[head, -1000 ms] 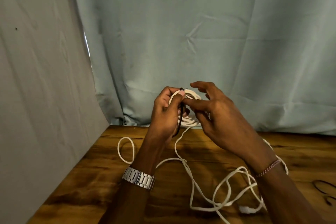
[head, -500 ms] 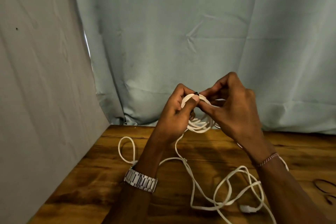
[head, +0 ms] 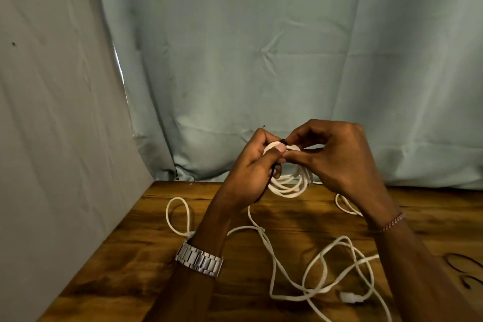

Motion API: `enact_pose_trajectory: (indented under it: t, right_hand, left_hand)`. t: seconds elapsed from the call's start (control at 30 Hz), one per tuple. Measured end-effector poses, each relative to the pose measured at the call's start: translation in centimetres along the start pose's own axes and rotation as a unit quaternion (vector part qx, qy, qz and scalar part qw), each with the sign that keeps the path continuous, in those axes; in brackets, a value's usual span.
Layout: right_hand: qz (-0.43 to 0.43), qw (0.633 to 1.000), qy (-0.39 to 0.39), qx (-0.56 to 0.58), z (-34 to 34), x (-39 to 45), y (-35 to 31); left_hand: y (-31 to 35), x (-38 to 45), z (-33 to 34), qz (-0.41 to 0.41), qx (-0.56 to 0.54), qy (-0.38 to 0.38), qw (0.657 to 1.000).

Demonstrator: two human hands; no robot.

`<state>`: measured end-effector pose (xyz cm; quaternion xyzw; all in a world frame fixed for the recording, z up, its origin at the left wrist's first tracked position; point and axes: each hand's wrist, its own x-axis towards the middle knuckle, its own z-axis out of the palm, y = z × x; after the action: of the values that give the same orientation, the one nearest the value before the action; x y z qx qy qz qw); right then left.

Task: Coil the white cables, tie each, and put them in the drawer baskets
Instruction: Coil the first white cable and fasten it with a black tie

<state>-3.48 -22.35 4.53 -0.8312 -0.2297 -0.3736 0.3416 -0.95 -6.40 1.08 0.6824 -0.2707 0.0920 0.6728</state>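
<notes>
A coiled white cable (head: 288, 187) hangs in the air above the far part of the wooden table (head: 146, 256). My left hand (head: 254, 167) grips the top of the coil, thumb pressed on it. A thin black tie (head: 283, 141) crosses the coil's top and runs down under my left palm. My right hand (head: 337, 157) pinches the tie at the coil with thumb and fingertips. More white cable (head: 318, 266) lies loose and tangled on the table below, with a white plug (head: 349, 297) at its near end.
Pale curtains hang close behind the table and along its left side. Thin black ties (head: 462, 265) lie at the table's right edge. A loose cable loop (head: 177, 214) lies left of my left forearm. No drawer or baskets are in view.
My right hand has curled in from an open spread to pinch the black tie at the coil's top. Both hands and the coil shifted slightly right. The tie's hanging end is now mostly hidden.
</notes>
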Motion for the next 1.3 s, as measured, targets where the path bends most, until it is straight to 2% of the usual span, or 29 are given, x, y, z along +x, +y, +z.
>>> enact_pose_trajectory:
  t: [0.53, 0.83, 0.97, 1.3]
  right_hand:
    - [-0.127, 0.983, 0.063, -0.114, 1.7, -0.2, 2.2]
    - [-0.164, 0.956, 0.174, -0.169, 3.6, -0.8, 3.2]
    - [-0.172, 0.955, 0.183, -0.158, 3.7, -0.8, 3.5]
    - [-0.180, 0.960, 0.166, -0.137, 3.4, -0.8, 3.8]
  left_hand:
    - [0.7, -0.4, 0.9, -0.003, 0.090, 0.024, 0.996]
    - [1.0, -0.7, 1.4, 0.004, 0.223, 0.011, 0.975]
    - [0.8, -0.4, 1.3, 0.012, 0.205, 0.007, 0.979]
    - [0.3, -0.6, 1.6, 0.107, 0.136, 0.036, 0.984]
